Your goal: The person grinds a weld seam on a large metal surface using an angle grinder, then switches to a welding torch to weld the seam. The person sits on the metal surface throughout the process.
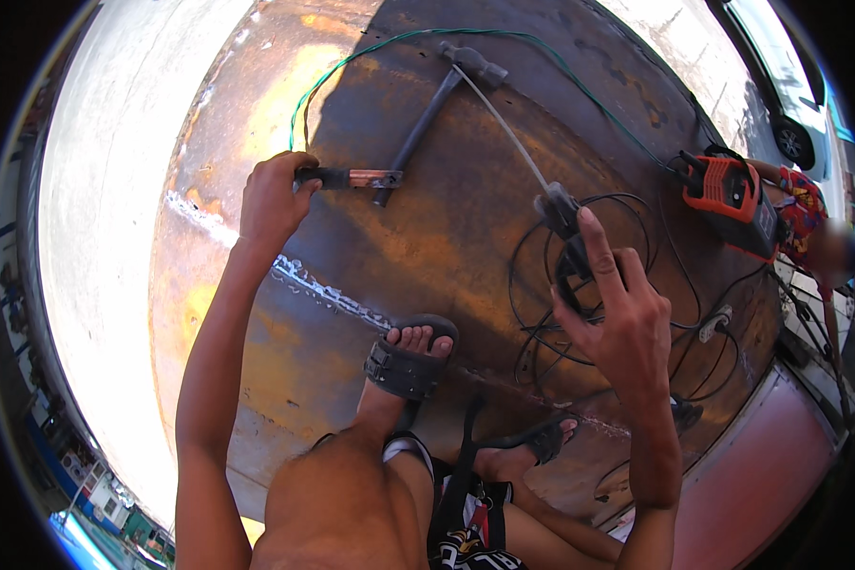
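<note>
My left hand (pixel 277 195) grips a black-handled tool with a copper end (pixel 370 179); a green cable (pixel 437 32) runs from it across the plate. The copper end lies over the lower part of a hammer's handle. In my right hand (pixel 627 309) is a black electrode holder (pixel 562 214), index finger stretched along it and thumb at its lower end. A thin grey welding rod (pixel 502 123) sticks out of the holder toward the hammer (pixel 427 123), which lies on the rusty metal plate (pixel 446 256). A whitish weld seam (pixel 318 288) crosses the plate between my hands.
An orange and black welding machine (pixel 731 204) stands at the right, with a person in a patterned shirt (pixel 803 214) behind it. Black cables (pixel 641 204) lie coiled beside my right hand. My sandaled foot (pixel 413 356) rests by the seam. A vehicle (pixel 788 85) is at the far right.
</note>
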A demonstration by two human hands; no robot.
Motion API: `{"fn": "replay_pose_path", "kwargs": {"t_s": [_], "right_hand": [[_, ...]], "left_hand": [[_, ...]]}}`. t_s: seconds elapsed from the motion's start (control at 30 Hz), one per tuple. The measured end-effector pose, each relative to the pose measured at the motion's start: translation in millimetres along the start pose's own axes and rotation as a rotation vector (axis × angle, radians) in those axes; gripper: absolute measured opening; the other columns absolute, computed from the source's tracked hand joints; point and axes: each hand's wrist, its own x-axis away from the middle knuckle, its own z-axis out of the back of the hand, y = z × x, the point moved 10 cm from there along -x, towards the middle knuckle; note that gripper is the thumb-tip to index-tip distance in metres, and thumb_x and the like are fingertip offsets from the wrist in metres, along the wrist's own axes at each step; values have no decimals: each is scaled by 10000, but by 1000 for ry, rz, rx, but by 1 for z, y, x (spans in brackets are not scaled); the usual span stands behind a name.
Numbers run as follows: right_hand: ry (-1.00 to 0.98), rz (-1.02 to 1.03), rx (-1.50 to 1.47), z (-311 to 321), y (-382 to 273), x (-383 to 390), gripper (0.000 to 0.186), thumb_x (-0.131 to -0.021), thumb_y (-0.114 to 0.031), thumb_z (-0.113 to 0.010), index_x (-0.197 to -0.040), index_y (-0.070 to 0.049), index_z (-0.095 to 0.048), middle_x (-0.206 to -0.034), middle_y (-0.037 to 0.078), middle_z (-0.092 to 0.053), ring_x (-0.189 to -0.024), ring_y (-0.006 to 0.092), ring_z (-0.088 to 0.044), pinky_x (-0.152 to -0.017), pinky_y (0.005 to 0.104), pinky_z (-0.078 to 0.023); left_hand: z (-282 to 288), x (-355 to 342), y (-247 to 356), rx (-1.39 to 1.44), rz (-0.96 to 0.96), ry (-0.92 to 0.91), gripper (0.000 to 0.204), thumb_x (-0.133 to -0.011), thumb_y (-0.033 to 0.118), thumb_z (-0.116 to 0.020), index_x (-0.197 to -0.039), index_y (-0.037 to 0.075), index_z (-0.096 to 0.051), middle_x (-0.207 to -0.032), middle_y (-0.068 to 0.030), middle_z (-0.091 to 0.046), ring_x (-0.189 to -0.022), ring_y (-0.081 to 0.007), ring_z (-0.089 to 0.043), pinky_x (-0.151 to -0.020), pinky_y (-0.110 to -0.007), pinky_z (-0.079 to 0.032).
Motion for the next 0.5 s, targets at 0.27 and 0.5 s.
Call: {"fn": "replay_pose_path", "kwargs": {"t_s": [0.27, 0.5], "right_hand": [[18, 2, -12, 2, 1, 3, 947, -763, -120, -860, -1617, -209, -463, -896, 72, -629, -706, 230, -655, -640, 424, -565], [-8, -14, 5, 3, -3, 2, 943, -764, -121, -859, -1616, -215, -466, -892, 67, -619, -701, 218, -643, -634, 421, -558]], "left_hand": [[1, 0, 1, 49, -1, 3, 254, -833, 20, -780, -1084, -9, -764, -1025, -196, -768, -970, -361, -745, -897, -424, -558], [1, 1, 1, 2, -14, 7, 255, -839, 47, -788, -1090, 5, -766, -1027, -184, -771, -969, -365, -742, -901, -428, -556]]}}
